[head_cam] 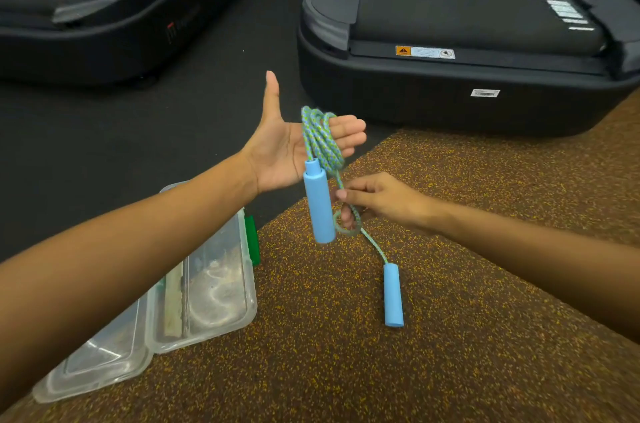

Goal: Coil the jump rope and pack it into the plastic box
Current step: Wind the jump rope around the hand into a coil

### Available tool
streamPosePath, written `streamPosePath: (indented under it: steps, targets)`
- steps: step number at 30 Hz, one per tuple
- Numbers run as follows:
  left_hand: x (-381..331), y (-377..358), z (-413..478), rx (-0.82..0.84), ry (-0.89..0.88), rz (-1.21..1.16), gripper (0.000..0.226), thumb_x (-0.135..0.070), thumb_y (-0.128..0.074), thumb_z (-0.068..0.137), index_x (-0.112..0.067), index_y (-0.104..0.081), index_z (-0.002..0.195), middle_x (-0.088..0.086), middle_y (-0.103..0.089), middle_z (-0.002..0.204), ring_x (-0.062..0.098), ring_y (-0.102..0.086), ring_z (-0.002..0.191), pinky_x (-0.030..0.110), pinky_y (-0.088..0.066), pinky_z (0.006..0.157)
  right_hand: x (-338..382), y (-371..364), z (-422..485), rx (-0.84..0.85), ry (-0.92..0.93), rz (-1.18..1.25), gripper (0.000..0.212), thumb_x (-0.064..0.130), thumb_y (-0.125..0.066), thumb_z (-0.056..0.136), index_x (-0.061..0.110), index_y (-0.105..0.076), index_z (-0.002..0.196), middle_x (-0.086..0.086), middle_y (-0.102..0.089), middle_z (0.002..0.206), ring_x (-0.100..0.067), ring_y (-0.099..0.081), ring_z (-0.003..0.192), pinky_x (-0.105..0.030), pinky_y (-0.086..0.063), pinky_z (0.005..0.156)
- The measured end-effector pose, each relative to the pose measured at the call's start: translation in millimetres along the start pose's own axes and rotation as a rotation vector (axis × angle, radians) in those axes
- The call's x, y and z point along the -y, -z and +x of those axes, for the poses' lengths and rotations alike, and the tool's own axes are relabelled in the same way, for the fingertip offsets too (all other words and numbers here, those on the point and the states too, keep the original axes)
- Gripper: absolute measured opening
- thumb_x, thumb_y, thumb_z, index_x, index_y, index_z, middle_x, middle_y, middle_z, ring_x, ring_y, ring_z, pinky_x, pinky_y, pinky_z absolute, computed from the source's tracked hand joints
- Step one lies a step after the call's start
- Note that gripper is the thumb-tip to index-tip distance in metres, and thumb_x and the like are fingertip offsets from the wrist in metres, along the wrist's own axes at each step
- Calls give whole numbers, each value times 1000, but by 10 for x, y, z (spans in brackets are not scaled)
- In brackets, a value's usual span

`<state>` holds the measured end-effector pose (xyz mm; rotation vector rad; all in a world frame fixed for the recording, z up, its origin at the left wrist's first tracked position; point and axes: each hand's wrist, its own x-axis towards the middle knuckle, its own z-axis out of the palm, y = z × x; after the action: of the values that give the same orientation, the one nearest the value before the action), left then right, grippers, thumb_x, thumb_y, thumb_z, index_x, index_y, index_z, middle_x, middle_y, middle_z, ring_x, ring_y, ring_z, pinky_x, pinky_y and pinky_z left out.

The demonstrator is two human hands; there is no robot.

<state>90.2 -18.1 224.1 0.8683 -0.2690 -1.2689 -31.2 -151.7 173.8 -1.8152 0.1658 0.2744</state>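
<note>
The jump rope (320,140) is blue-green braided cord with two light blue handles. Several turns of it are wound around the fingers of my left hand (282,149), which is held palm up, thumb out and fingers straight. One handle (319,204) hangs down from that coil. My right hand (377,201) pinches the cord just below the coil, where it forms a small loop. The rest of the cord runs down to the second handle (393,294), which lies on the floor. The clear plastic box (221,298) lies open on the floor at lower left, under my left forearm.
The floor under the box and handle is brown speckled rubber (485,284); beyond it the floor is dark. A black treadmill base (450,93) stands right behind my hands, another treadmill (86,42) at far left. A green object (252,239) lies by the box's far edge.
</note>
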Motion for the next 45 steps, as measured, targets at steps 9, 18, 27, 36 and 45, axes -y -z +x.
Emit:
streamPosePath:
  steps: [9,18,27,36,45]
  targets:
    - [-48,176,8,-87,-70,3,114,-87,-15,70,8,-45,127,20,-62,123,28,-61,113,38,-47,98,102,-90,-73,42,25,-189,29,26,-52,92,1,-64,98,-5,-57,61,-25,-56,58,-34,-48,60]
    - [8,238,23,-106,46,110,116,-88,-16,70,8,-37,133,21,-58,128,29,-58,117,37,-40,104,354,-101,-158,-112,181,-513,23,33,-59,87,14,-70,81,3,-49,48,-6,-41,41,-18,-31,44]
    - [113,278,-20,19,322,322,114,-89,-13,68,7,-57,113,18,-65,106,25,-64,90,33,-51,88,477,41,-118,-239,279,-564,13,27,-67,76,14,-65,74,-3,-59,59,-11,-46,56,-35,-41,57]
    - [209,195,-20,173,492,350,123,-88,-11,67,14,-40,130,31,-47,133,38,-49,122,42,-36,108,440,212,-42,-193,270,-333,19,30,-77,69,21,-60,68,17,-55,51,1,-44,52,-22,-34,56]
    - [233,110,-14,249,504,318,120,-88,-21,63,13,-50,122,26,-64,112,32,-63,104,41,-42,101,333,236,39,-241,233,-48,16,18,-68,79,13,-54,83,5,-52,67,5,-50,55,-8,-41,58]
